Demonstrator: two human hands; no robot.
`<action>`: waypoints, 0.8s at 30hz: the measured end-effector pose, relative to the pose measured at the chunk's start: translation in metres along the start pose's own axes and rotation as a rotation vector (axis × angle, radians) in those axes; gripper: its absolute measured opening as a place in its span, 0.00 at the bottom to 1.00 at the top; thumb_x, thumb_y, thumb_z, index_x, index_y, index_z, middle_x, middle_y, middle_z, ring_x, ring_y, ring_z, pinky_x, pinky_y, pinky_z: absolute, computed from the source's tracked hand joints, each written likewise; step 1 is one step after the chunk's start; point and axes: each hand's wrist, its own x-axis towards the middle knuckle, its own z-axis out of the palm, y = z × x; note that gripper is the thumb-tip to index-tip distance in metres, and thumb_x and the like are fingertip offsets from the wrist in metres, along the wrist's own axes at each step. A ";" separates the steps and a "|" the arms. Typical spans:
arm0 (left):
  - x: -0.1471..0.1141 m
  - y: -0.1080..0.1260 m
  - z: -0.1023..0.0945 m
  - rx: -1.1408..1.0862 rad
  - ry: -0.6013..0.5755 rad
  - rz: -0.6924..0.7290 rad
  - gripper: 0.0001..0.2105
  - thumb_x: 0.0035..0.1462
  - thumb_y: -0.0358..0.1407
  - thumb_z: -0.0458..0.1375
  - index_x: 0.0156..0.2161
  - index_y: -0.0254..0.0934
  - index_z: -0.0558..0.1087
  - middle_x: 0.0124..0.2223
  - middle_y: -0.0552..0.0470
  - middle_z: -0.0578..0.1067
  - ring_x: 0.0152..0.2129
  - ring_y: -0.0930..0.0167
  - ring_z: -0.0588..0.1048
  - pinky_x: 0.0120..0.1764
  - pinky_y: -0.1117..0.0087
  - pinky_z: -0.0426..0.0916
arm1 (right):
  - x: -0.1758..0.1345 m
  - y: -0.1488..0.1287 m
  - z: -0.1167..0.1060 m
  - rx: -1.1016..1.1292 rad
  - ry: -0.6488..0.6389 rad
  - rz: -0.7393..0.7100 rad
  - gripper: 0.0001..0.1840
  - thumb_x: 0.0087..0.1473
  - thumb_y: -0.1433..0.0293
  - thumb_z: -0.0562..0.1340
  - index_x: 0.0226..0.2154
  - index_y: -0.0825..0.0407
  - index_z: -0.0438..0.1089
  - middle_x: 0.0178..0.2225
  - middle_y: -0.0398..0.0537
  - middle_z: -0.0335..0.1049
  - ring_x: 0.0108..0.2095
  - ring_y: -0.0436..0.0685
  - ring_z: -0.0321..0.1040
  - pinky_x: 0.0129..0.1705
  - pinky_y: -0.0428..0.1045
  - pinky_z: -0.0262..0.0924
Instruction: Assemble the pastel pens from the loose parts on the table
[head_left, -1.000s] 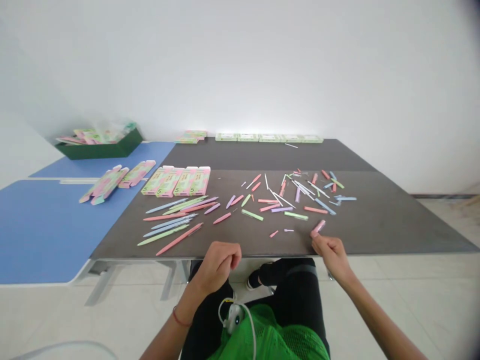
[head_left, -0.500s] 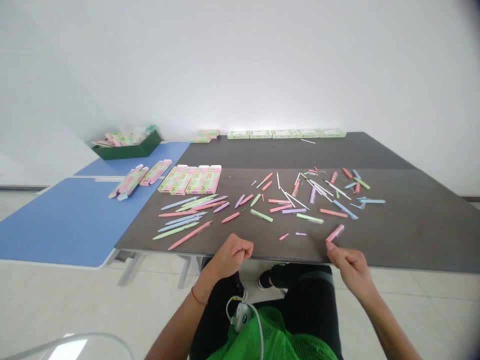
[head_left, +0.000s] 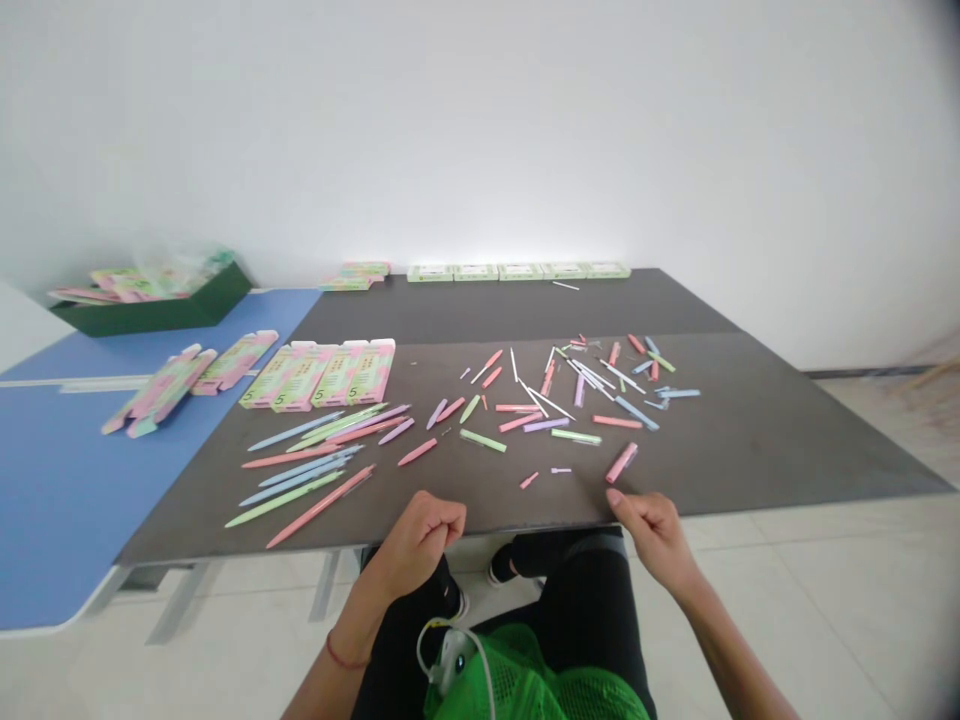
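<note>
My left hand [head_left: 421, 538] rests as a loose fist at the front edge of the dark table; nothing shows between its fingers. Also at that edge, my right hand [head_left: 654, 535] has its fingers curled in and its thumb pointing forward. Just beyond the thumb tip lies a pink pen barrel [head_left: 622, 463]. A small pink pen part [head_left: 529, 481] and a small purple pen part [head_left: 561, 470] lie between the hands, farther in. Behind them are a green barrel [head_left: 576, 437], several loose coloured barrels and white refills [head_left: 551, 403].
Several assembled pens [head_left: 321, 507] lie at the left, behind them upright-printed pen boxes [head_left: 370, 372]. Flattened cartons [head_left: 161, 390] and a green bin [head_left: 161, 315] of packaging are on a blue table [head_left: 45, 480]. Pale green boxes [head_left: 520, 272] line the back.
The view has turned right, so things sit farther left in the picture. My right thumb appears slightly drawn back from the pink barrel; my left fist looks the same.
</note>
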 end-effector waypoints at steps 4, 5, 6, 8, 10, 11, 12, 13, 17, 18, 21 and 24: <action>0.000 0.001 -0.001 0.039 0.000 -0.014 0.11 0.52 0.26 0.46 0.22 0.39 0.53 0.19 0.60 0.52 0.18 0.74 0.54 0.29 0.68 0.51 | 0.000 -0.004 0.001 0.009 -0.003 -0.015 0.31 0.72 0.60 0.56 0.22 0.49 0.39 0.21 0.38 0.34 0.21 0.47 0.33 0.24 0.49 0.34; 0.000 0.001 -0.001 0.048 -0.004 -0.020 0.11 0.53 0.27 0.46 0.22 0.39 0.53 0.20 0.59 0.52 0.18 0.74 0.55 0.30 0.68 0.52 | 0.000 -0.004 0.002 0.015 -0.006 -0.011 0.31 0.72 0.60 0.56 0.22 0.49 0.39 0.21 0.38 0.34 0.21 0.47 0.33 0.24 0.49 0.34; -0.001 0.001 -0.002 0.054 -0.009 -0.024 0.11 0.53 0.27 0.46 0.22 0.39 0.52 0.20 0.59 0.52 0.18 0.74 0.55 0.30 0.68 0.52 | 0.000 -0.004 0.002 0.021 -0.008 -0.005 0.32 0.72 0.60 0.55 0.22 0.49 0.39 0.21 0.38 0.34 0.22 0.47 0.33 0.24 0.49 0.34; -0.001 0.001 -0.002 0.065 -0.017 -0.030 0.11 0.53 0.27 0.46 0.22 0.40 0.52 0.20 0.59 0.52 0.18 0.74 0.55 0.30 0.68 0.53 | 0.000 -0.005 0.003 0.028 -0.009 0.006 0.32 0.72 0.59 0.55 0.22 0.49 0.39 0.21 0.38 0.34 0.22 0.47 0.33 0.24 0.49 0.35; -0.002 0.001 -0.003 0.085 -0.023 -0.031 0.11 0.53 0.27 0.45 0.22 0.40 0.52 0.20 0.59 0.53 0.18 0.73 0.56 0.31 0.68 0.53 | 0.000 -0.006 0.004 0.032 -0.005 0.015 0.32 0.72 0.58 0.55 0.22 0.49 0.39 0.21 0.38 0.35 0.21 0.47 0.34 0.24 0.50 0.36; -0.002 0.000 -0.003 0.095 -0.026 -0.030 0.11 0.53 0.27 0.45 0.22 0.40 0.52 0.20 0.59 0.53 0.18 0.73 0.56 0.32 0.68 0.54 | 0.000 -0.006 0.004 0.033 -0.001 0.020 0.32 0.72 0.58 0.55 0.21 0.49 0.39 0.21 0.38 0.35 0.21 0.47 0.34 0.24 0.50 0.36; -0.002 -0.001 -0.003 0.104 -0.028 -0.030 0.11 0.53 0.27 0.45 0.22 0.40 0.52 0.20 0.59 0.53 0.18 0.73 0.56 0.32 0.68 0.54 | 0.000 -0.007 0.005 0.033 0.003 0.026 0.32 0.72 0.57 0.55 0.21 0.49 0.39 0.20 0.38 0.35 0.21 0.47 0.34 0.24 0.50 0.36; -0.002 -0.001 -0.004 0.108 -0.032 -0.028 0.11 0.54 0.27 0.45 0.22 0.40 0.52 0.20 0.59 0.53 0.18 0.73 0.56 0.31 0.68 0.54 | 0.000 -0.007 0.005 0.033 0.010 0.031 0.33 0.72 0.57 0.55 0.21 0.49 0.39 0.20 0.38 0.36 0.21 0.47 0.34 0.24 0.50 0.36; -0.002 -0.005 -0.005 0.111 -0.034 -0.024 0.11 0.53 0.28 0.45 0.22 0.40 0.52 0.19 0.59 0.53 0.18 0.73 0.56 0.30 0.68 0.53 | 0.000 -0.009 0.008 0.031 0.038 0.029 0.34 0.72 0.55 0.54 0.21 0.48 0.39 0.19 0.38 0.36 0.21 0.48 0.34 0.24 0.50 0.36; -0.002 -0.006 -0.005 0.113 -0.037 -0.026 0.11 0.53 0.28 0.44 0.22 0.40 0.52 0.19 0.59 0.53 0.18 0.73 0.56 0.30 0.68 0.53 | 0.000 -0.009 0.008 0.031 0.040 0.025 0.34 0.72 0.55 0.54 0.20 0.49 0.39 0.19 0.38 0.36 0.21 0.47 0.34 0.24 0.50 0.37; -0.002 -0.007 -0.005 0.125 -0.041 -0.027 0.11 0.53 0.28 0.44 0.22 0.40 0.52 0.19 0.59 0.53 0.18 0.73 0.57 0.30 0.68 0.52 | 0.001 -0.010 0.008 0.033 0.030 0.026 0.34 0.72 0.54 0.54 0.20 0.49 0.39 0.19 0.37 0.36 0.21 0.47 0.34 0.24 0.50 0.37; -0.003 -0.007 -0.005 0.160 -0.033 -0.024 0.11 0.54 0.29 0.45 0.22 0.40 0.52 0.19 0.59 0.55 0.18 0.73 0.58 0.31 0.68 0.54 | 0.001 -0.010 0.008 0.033 0.019 0.035 0.34 0.72 0.54 0.54 0.20 0.49 0.39 0.19 0.37 0.36 0.21 0.47 0.35 0.24 0.50 0.37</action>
